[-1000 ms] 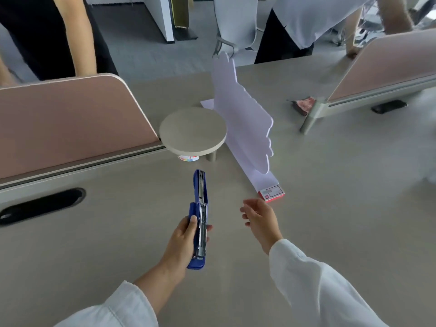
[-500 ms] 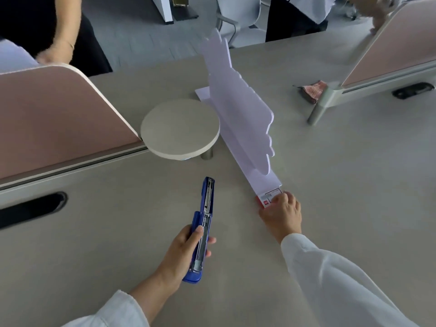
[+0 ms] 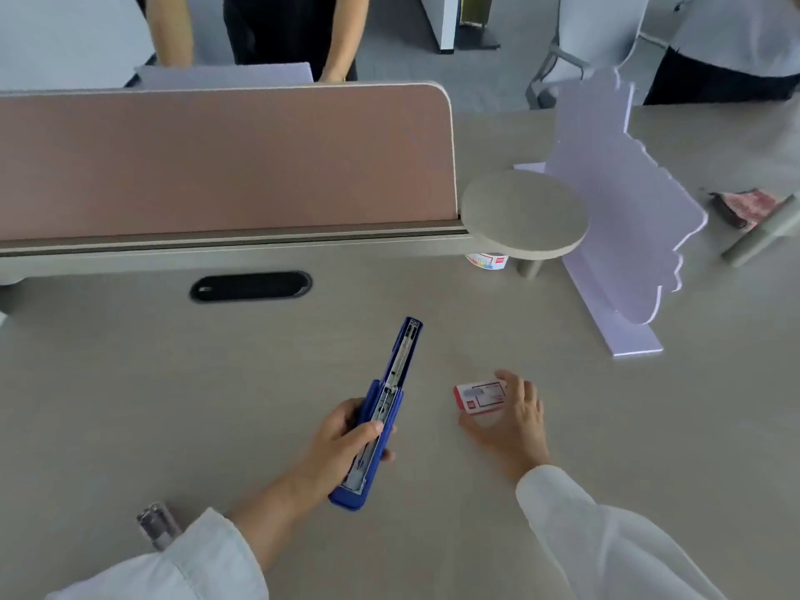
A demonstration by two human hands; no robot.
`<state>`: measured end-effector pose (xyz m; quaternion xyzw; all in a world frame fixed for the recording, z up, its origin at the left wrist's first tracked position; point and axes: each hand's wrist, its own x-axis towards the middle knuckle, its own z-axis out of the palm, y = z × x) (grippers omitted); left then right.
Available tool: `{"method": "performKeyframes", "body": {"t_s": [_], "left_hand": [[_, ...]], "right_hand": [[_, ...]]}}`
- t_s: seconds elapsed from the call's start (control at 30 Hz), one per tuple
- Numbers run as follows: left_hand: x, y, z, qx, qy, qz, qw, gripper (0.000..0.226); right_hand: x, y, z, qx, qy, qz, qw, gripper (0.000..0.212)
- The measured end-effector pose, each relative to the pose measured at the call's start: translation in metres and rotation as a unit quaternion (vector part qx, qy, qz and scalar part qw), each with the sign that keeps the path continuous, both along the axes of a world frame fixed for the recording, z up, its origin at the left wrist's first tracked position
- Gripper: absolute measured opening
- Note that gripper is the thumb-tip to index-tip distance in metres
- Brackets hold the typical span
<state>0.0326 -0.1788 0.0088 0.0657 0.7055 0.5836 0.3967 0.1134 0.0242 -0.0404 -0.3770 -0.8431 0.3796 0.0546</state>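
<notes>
left hand (image 3: 342, 443): gripping opened blue stapler (image 3: 381, 409), magazine up, tip pointing away | right hand (image 3: 513, 420): fingers pinching red-white staple box (image 3: 479, 397) on desk (image 3: 649, 426), just right of stapler

Print on the small red-and-white box (image 3: 478, 397) is too small to read. A round shelf (image 3: 524, 214) covers most of a little tub (image 3: 487, 262); a white sleeve (image 3: 195, 560) hides part of a clear object (image 3: 153, 524).
</notes>
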Motion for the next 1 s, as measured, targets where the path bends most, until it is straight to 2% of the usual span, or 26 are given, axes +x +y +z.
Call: {"method": "performKeyframes", "body": {"t_s": [0.1,0.2,0.23,0.33,0.43,0.5,0.8,1.0], "left_hand": [[-0.012,-0.062,-0.002,-0.008,0.028,0.017,0.999,0.020],[-0.027,-0.125,0.001,-0.018,0.051,0.003,0.999,0.016],[-0.032,-0.143,0.002,-0.023,0.056,-0.002,0.998,0.014],[-0.050,-0.195,0.002,-0.039,0.077,-0.028,0.996,0.028],[-0.063,-0.232,0.001,-0.031,0.080,-0.063,0.994,0.021],[-0.065,-0.249,-0.003,-0.038,0.085,-0.092,0.991,0.024],[-0.047,-0.273,-0.031,-0.023,0.097,-0.091,0.991,0.023],[-0.033,-0.281,-0.052,0.019,0.118,-0.082,0.989,0.036]], "right_hand": [[-0.011,-0.062,0.004,-0.004,0.004,0.073,0.997,0.080],[-0.021,-0.124,0.005,0.012,0.005,0.110,0.994,0.074],[-0.022,-0.142,0.005,0.018,0.013,0.108,0.994,0.070],[-0.027,-0.198,0.004,0.024,0.049,0.078,0.995,0.062],[-0.029,-0.246,0.002,0.033,0.079,0.063,0.994,0.061],[-0.028,-0.273,0.000,0.036,0.082,0.058,0.994,0.062],[0.000,-0.303,-0.017,0.047,0.076,0.033,0.995,0.061],[0.004,-0.293,-0.036,0.041,0.127,0.037,0.990,0.063]]}}
